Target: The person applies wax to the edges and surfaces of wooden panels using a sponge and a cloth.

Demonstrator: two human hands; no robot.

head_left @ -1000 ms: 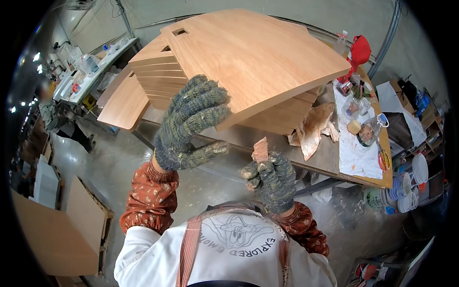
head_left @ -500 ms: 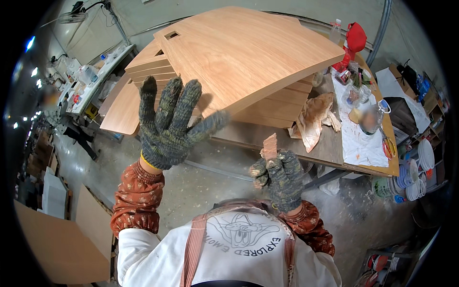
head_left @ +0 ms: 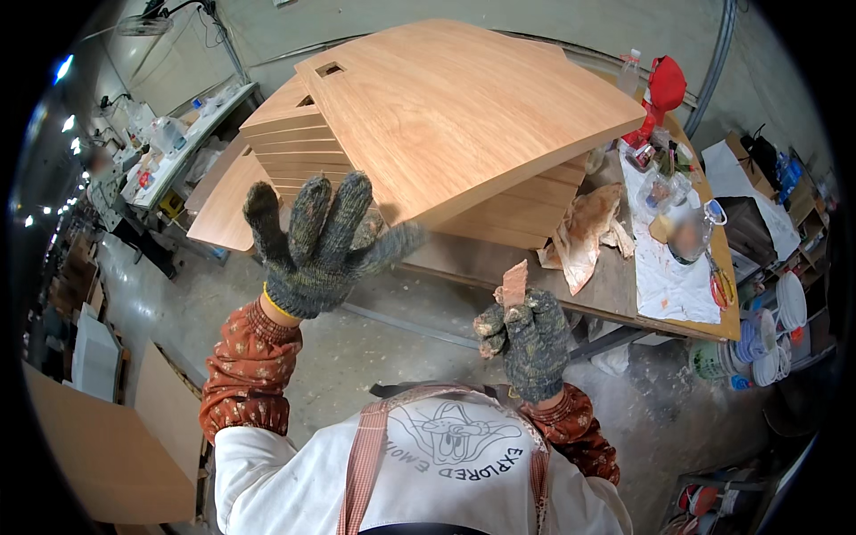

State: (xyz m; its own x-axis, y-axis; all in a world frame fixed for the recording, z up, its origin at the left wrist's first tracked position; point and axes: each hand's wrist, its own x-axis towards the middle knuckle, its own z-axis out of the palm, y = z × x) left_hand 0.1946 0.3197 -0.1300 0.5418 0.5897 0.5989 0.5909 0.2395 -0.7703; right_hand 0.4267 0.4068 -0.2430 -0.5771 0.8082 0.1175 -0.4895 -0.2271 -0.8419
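Observation:
My left hand (head_left: 314,254), in a dark grey-green knit glove, hovers with fingers spread at the near corner of a light wood-grain panel (head_left: 464,98); whether it touches the panel I cannot tell. Nothing is held in it. My right hand (head_left: 533,343), gloved the same way, is closed around a short, flat, brownish-pink strip (head_left: 514,283) that sticks up past the fingers. The strip's lower end is hidden in the glove. That panel lies askew on a stack of similar boards (head_left: 290,147), and a rectangular cut-out shows near its far left corner.
On the workbench (head_left: 615,281) lie a crumpled stained cloth (head_left: 584,236) and a smeared white sheet (head_left: 664,285) bearing bags, a jar and scissors. Buckets (head_left: 789,303) stand at right, cardboard (head_left: 107,455) at lower left. A person (head_left: 116,205) stands by another table at far left.
My left hand's fingers have dipped lower and nearer to me, still spread. The right hand sits slightly lower, keeping its hold on the strip. The whole view has shifted a little.

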